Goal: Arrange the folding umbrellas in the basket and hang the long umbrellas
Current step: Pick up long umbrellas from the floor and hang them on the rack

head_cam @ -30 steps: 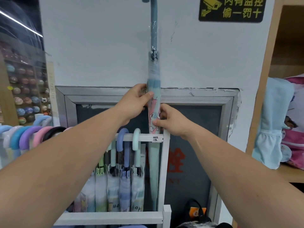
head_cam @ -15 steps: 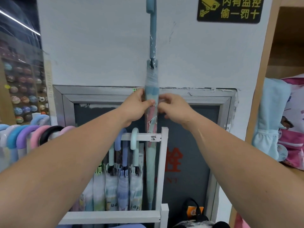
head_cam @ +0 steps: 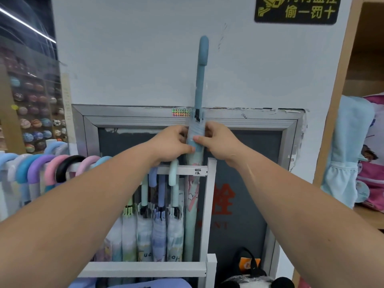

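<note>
Umbrella (head_cam: 196,140), a long pale blue one, stands upright at the centre of the frame, in front of a white wall. Its straight-looking handle (head_cam: 203,50) points up, and its tip drops behind the top rail of a white rack (head_cam: 209,204) at the rack's right end. Both hands grip it just below the black catch: the left hand (head_cam: 172,144) wraps it from the left, the right hand (head_cam: 216,140) pinches it from the right, thumb across the front. A clear plastic sleeve seems to cover the folded canopy, so it is likely slippery and soft under the fingers; the shaft inside should be stiff and the whole thing light. The bare handle looks the surer place to hold. Other long umbrellas hang by curved handles from the rail at centre and lower left. A small tag (head_cam: 197,171) on the rail bears handwriting too small to read. At upper right, a black sign (head_cam: 295,9) shows a yellow camera symbol and the characters "偷一罚十". Red characters behind the rack are partly hidden.
</note>
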`<state>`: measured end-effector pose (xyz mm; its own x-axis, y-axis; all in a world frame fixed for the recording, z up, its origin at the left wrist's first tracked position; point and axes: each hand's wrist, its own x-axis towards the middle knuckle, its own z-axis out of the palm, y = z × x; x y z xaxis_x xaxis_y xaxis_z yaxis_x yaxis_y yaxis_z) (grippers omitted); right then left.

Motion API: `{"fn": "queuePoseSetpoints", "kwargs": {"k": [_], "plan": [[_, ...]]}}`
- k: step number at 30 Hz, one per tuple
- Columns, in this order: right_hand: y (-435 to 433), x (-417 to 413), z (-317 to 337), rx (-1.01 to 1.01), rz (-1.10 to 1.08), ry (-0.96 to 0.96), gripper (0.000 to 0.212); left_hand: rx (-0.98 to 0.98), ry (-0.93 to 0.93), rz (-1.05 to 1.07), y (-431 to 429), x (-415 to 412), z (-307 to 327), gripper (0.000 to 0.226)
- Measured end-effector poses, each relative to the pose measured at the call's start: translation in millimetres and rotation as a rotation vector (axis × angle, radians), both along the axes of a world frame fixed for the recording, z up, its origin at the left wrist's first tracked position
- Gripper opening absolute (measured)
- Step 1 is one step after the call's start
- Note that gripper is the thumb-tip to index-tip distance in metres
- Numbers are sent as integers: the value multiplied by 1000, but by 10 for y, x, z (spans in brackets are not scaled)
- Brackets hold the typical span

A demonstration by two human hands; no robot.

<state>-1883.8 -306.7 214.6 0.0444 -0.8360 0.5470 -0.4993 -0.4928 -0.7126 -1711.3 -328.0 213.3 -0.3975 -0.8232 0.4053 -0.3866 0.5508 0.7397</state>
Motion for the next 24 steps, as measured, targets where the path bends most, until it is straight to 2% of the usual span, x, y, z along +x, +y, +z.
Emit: {"fn": "queuePoseSetpoints", "kwargs": {"k": [3,5,10,15,19,20,22,24], "plan": [[-1,23,-163,43,-15,48,30,-22,160,19,44,37,84,26],[8,35,-236,70,-30,70,26,-1,235,30,45,39,123,32],[43,17,-300,87,-43,129,23,-30,162,18,51,-39,36,30],[55,-25,-359,159,-14,196,16,-25,170,115,-23,-130,-93,31],[168,-97,-241,198,-11,266,3,-45,38,146,-37,-167,-168,27],[190,-119,-183,179,-48,278,9,-50,12,146,-34,-170,-171,25],[228,-160,-43,119,-115,157,23,-47,-14,141,-27,-172,-162,23],[299,-180,144,60,-96,-141,24,-34,-29,124,-16,-159,-149,19]]}}
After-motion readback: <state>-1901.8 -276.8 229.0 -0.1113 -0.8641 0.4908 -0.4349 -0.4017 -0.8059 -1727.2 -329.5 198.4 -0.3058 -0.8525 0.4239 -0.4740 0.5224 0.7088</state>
